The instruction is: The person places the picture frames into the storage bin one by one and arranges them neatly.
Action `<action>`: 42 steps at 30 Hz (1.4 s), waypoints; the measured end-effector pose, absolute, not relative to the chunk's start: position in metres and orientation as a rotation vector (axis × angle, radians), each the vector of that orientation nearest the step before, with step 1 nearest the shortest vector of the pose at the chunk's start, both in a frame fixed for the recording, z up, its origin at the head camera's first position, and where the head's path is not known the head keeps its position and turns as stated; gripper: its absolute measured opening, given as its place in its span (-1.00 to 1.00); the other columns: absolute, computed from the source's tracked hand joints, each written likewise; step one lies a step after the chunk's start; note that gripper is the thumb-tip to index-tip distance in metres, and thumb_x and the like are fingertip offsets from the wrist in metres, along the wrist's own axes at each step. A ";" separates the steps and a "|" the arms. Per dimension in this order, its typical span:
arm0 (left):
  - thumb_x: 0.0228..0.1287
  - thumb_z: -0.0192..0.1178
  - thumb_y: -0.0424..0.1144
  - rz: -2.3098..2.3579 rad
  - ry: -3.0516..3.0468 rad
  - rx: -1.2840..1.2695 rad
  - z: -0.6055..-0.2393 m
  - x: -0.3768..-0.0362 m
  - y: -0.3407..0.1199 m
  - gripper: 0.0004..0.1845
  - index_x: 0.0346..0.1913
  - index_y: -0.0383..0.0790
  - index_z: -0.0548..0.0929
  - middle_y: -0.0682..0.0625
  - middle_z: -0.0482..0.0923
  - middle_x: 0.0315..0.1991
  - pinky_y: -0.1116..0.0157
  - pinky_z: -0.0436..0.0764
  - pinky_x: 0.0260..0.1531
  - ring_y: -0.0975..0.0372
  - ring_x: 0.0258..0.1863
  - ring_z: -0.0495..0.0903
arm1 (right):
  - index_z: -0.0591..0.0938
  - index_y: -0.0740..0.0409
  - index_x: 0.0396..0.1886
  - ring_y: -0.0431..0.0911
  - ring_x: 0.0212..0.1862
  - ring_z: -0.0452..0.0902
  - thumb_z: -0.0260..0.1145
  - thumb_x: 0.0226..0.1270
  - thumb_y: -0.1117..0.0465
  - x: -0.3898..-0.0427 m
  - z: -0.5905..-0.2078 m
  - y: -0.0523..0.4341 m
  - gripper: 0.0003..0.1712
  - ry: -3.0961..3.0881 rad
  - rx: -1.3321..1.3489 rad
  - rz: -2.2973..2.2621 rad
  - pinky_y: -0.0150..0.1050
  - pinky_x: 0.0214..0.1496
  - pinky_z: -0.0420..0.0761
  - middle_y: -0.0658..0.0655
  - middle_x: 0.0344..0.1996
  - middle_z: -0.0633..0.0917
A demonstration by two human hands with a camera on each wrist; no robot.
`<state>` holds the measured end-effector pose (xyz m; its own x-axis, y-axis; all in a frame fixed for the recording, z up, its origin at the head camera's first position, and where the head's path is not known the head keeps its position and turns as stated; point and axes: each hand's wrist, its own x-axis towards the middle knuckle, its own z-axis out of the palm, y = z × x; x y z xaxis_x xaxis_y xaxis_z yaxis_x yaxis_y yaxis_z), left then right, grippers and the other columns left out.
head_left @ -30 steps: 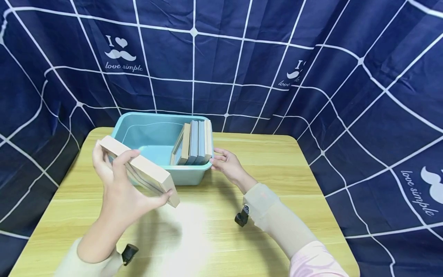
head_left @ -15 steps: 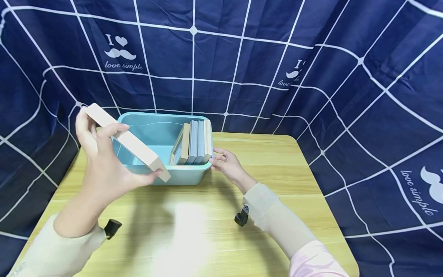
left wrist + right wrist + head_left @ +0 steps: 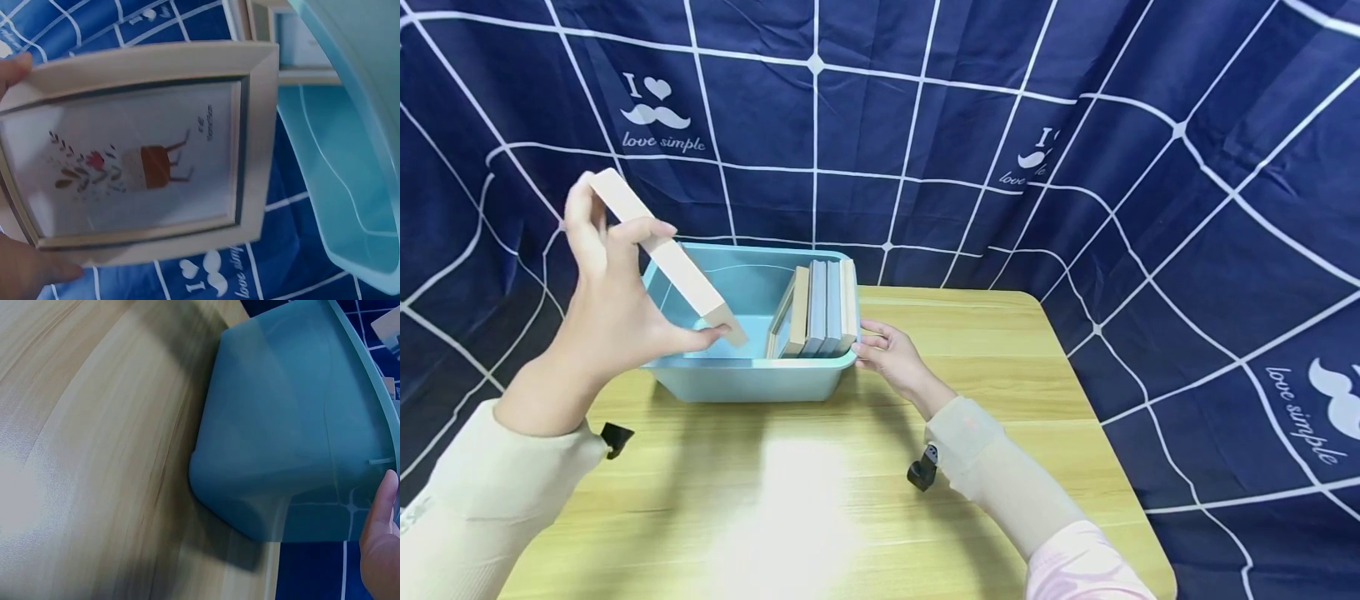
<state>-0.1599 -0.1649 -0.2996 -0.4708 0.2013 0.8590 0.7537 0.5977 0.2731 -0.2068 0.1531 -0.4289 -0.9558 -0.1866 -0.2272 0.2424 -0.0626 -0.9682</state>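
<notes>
My left hand (image 3: 606,292) grips a pale wooden picture frame (image 3: 673,268) by its edges, tilted above the left part of a light blue plastic bin (image 3: 748,379). In the left wrist view the front of the picture frame (image 3: 144,156) shows a print of a plant in a brown-and-white pot on legs. Several picture frames (image 3: 823,308), tan, blue and cream, stand on edge against the bin's right wall, the leftmost leaning. My right hand (image 3: 891,362) holds the bin's front right corner by the rim, its thumb (image 3: 384,500) against the outer wall.
The bin stands at the back of a wooden table (image 3: 985,375) with rounded corners. Dark blue curtains (image 3: 865,125) with white grid lines hang behind and at both sides. A bright glare lies on the table's front middle.
My left hand has lifted the picture frame up and away from me, from in front of the bin to over its left part. My right hand and the bin stay in place.
</notes>
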 end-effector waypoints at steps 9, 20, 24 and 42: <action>-0.48 0.43 0.30 -0.807 -2.109 -0.889 -0.312 -0.193 -0.180 0.02 0.07 -0.19 0.25 -0.31 -0.28 0.35 0.05 0.23 0.20 -0.06 0.36 -0.13 | 0.27 0.41 0.33 -0.17 -0.36 0.59 0.20 0.28 0.54 -0.204 -0.427 0.152 -0.38 1.924 0.059 -2.101 -0.38 -0.24 0.64 0.26 -0.12 0.55; -0.63 0.55 0.02 -0.820 -2.265 -1.031 -0.342 -0.225 -0.189 0.04 0.08 -0.24 0.25 -0.43 -0.26 0.34 0.00 0.21 0.24 -0.18 0.31 -0.05 | 0.27 0.40 0.34 -0.18 -0.36 0.60 0.19 0.28 0.54 -0.203 -0.425 0.152 -0.38 1.923 0.068 -2.102 -0.39 -0.24 0.64 0.25 -0.13 0.55; -0.70 0.59 -0.02 -0.831 -2.307 -1.024 -0.353 -0.231 -0.189 0.07 0.08 -0.21 0.26 -0.43 -0.23 0.33 -0.02 0.29 0.14 -0.16 0.29 -0.02 | 0.27 0.40 0.34 -0.18 -0.36 0.59 0.19 0.29 0.54 -0.203 -0.424 0.151 -0.38 1.932 0.068 -2.099 -0.40 -0.25 0.64 0.25 -0.13 0.54; -0.65 0.66 -0.05 -0.858 -2.487 -1.041 -0.390 -0.249 -0.177 0.07 0.07 -0.16 0.24 -0.46 -0.21 0.27 -0.15 0.51 -0.20 -0.25 0.05 0.22 | 0.29 0.38 0.33 -0.17 -0.33 0.60 0.19 0.29 0.53 -0.203 -0.425 0.152 -0.39 1.954 0.064 -2.087 -0.39 -0.24 0.64 0.31 -0.07 0.54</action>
